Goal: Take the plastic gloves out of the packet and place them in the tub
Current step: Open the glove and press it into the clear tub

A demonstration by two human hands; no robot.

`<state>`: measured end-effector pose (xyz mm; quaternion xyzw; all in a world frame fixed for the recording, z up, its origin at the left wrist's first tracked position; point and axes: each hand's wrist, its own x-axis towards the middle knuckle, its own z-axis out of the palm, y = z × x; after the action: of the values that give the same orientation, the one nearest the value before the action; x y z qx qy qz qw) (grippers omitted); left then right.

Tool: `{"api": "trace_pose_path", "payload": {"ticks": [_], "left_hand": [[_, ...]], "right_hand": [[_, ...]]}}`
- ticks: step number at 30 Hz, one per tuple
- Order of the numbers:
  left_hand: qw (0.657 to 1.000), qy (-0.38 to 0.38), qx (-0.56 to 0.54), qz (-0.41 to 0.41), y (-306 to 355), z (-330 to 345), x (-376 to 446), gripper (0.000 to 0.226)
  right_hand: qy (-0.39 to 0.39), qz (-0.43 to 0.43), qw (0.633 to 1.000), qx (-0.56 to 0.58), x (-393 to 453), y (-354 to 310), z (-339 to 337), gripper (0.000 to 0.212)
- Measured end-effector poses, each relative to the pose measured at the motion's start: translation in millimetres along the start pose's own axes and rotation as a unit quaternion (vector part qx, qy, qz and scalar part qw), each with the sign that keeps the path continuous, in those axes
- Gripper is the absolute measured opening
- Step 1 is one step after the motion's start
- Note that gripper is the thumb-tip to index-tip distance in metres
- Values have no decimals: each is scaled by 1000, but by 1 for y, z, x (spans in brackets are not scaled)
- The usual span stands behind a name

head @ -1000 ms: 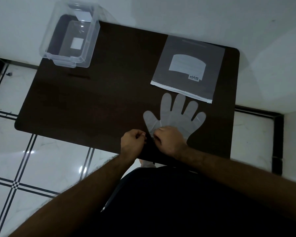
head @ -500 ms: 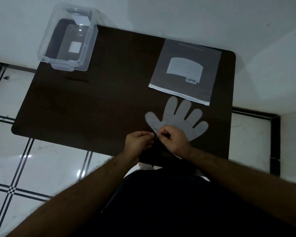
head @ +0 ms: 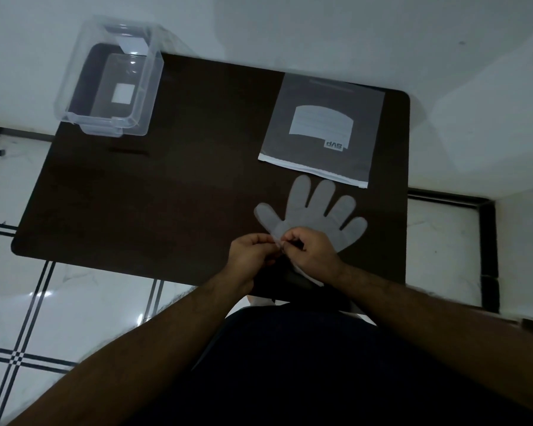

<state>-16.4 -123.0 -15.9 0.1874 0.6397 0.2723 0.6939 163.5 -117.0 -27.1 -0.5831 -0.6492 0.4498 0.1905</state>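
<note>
— What has changed for us in the last second?

— Not much in place, more in grip. Our left hand (head: 253,252) and right hand (head: 313,252) have drawn closer together at the wrist edge of the plastic gloves (head: 316,215), and the fingertips now meet there. A second ago they sat a little apart on that edge.

— So what do we hold?

— Both grips are pinched nearly shut on the thin film at the cuff — thumb against forefinger on each side. We judge that we are trying to peel one layer from another, though we cannot tell how many gloves lie in that stack.

— And the rest of it?

— The five fingers lie flat on the bench (head: 173,192), spread toward the packet (head: 322,127), which sits just beyond them and apart. The fingers look as flat as before, so nothing has come up yet.

— And the tub (head: 74,87)?

— At the far left corner, open and well apart from us, partly overhanging the bench edge. We see no glove in it.

— Meaning?

— The gloves are out of the packet; the carry across is what remains — once the film parts.
</note>
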Motion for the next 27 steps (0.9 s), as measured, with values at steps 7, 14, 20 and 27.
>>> {"api": "trace_pose_path", "payload": {"ticks": [7, 14, 20, 27], "left_hand": [[1000, 7, -18, -11, 1, -2, 0, 15], [998, 39, 29, -31, 0, -10, -1, 9], [918, 187, 298, 186, 5, -22, -10, 32], [770, -22, 517, 373, 33, 0, -10, 60]], "right_hand": [[23, 32, 999, 30, -2, -8, -7, 5], [28, 62, 997, 36, -6, -9, -17, 6], [17, 52, 998, 21, -10, -12, -41, 6], [-7, 9, 1000, -20, -9, -34, -86, 6]]}}
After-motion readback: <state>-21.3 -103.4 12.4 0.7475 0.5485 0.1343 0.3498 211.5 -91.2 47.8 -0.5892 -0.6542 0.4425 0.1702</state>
